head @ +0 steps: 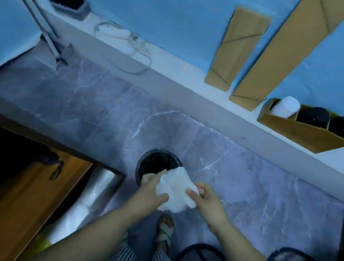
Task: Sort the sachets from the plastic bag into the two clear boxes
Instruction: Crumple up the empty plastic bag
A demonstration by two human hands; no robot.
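— So, where is the plastic bag [174, 190]?
— Up in the air between both hands, white and crumpled, just over the near rim of a dark round bin [153, 162] that stands on the marbled floor [256, 180].
— And the left hand [150, 191]?
— Its grip is closed on the bag's left side, thumb across the near face, fingers curled round the top edge.
— The right hand [207, 199]?
— Its grip pinches the bag's right edge, thumb on the near face and forefinger bent above it.
— Can you see into the bag?
— No. The view is blurred and the bag is bunched up, so I cannot tell what it holds.
— What else is around?
— A sandalled foot [165, 230] is right below the bag. Beyond the bin a pale ledge [168, 67] runs along the blue wall [178, 15]. It carries a black brush [68, 1], a white cable [123, 39], two flat cardboard boxes [237, 50] leaning on the wall, and a divided cardboard tray [297, 129]. The tray holds a white container [285, 106] and two black containers [313, 116].
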